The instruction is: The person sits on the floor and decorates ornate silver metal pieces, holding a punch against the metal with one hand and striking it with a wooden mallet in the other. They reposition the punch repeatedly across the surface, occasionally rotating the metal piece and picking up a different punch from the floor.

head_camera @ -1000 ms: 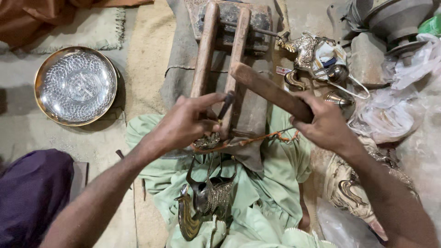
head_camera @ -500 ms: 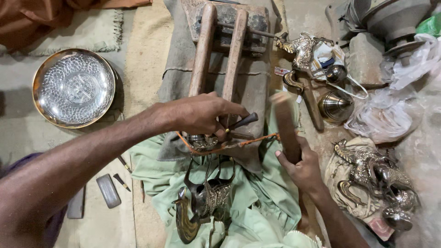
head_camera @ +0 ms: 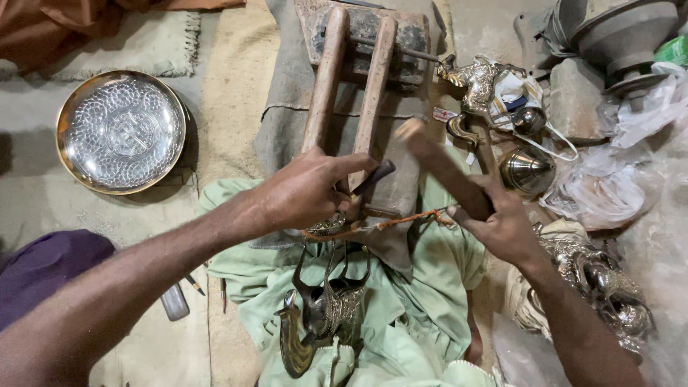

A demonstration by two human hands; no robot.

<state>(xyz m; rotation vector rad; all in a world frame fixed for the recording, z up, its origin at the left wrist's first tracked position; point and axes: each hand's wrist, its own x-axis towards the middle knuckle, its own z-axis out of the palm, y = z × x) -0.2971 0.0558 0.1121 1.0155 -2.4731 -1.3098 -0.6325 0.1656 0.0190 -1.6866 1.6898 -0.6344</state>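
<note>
- Two bare hands in view, both closed on tools, over a lap draped in pale green cloth [head_camera: 401,315].
- Left hand [head_camera: 304,192]: fingers curled around a short dark punch [head_camera: 371,178]; tool tilted, tip end hidden under the fingers.
- Directly below left hand: ornate brass piece [head_camera: 326,226], partly covered by the palm; orange cord [head_camera: 401,221] running from it toward the right hand.
- Right hand [head_camera: 505,226]: wrapped around one end of a wooden mallet stick [head_camera: 444,168]; stick raised, angled up and left, upper end blurred, apart from the punch.
- Beyond left hand: two long wooden bars [head_camera: 351,79] side by side, running away to a dark stone block [head_camera: 412,36]; grey cloth beneath them.
- Nearer than left hand, on the green cloth: dark engraved metal piece with curved legs [head_camera: 326,308]; exact shape hard to tell.
- Far left of left hand: round embossed tray with a brass rim [head_camera: 120,131], flat on the mat, well apart.
- Beside left forearm: small grey flat bar [head_camera: 174,301] and thin pointed tools [head_camera: 195,284] on the mat; purple fabric further left.
- Beyond right hand: ornate silver vessel parts [head_camera: 494,89] and a small cone-shaped metal lid [head_camera: 527,170], close together.
- Right of right forearm: embossed silver pieces [head_camera: 605,283] on pale cloth; crumpled plastic bags [head_camera: 609,186] just past them.
</note>
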